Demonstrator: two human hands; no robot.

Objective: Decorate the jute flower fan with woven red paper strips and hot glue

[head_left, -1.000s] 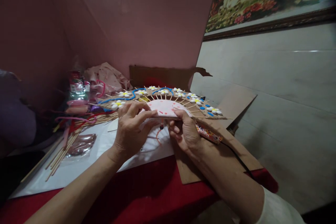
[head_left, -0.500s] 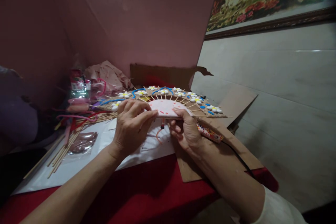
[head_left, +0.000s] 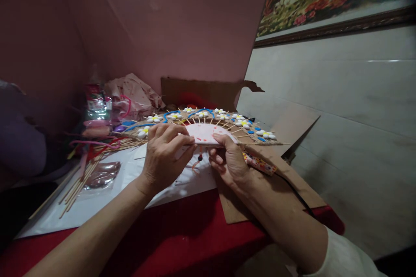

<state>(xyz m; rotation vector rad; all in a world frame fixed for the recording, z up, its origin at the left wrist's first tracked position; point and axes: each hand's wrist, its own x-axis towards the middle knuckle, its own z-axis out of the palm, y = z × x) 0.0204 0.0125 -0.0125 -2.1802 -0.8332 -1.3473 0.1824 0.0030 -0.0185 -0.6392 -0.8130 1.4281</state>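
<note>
A fan-shaped piece spreads before me, with a burlap outer arc (head_left: 229, 117) bearing white and yellow flowers and blue shapes. Thin sticks join this arc to a white half-round panel (head_left: 208, 133) with pink-red spots. My left hand (head_left: 165, 151) pinches the panel's left end between thumb and fingers. At its right part, my right hand (head_left: 229, 160) grips the panel, thumb on top and fingers curled beneath. Below the panel, between my hands, hangs a dark bead (head_left: 200, 157) on an orange cord.
Loose sticks (head_left: 76, 186) and a clear packet (head_left: 103, 175) lie on white sheeting at left. Plastic-wrapped items (head_left: 97, 110) and spotted cloth (head_left: 133, 95) sit behind. Cardboard (head_left: 292, 190) and a patterned handle with a black cord (head_left: 259, 164) are at right, over red cloth (head_left: 182, 242).
The hanging bead and cord have shifted slightly. Both hands keep their hold on the panel, with almost no movement.
</note>
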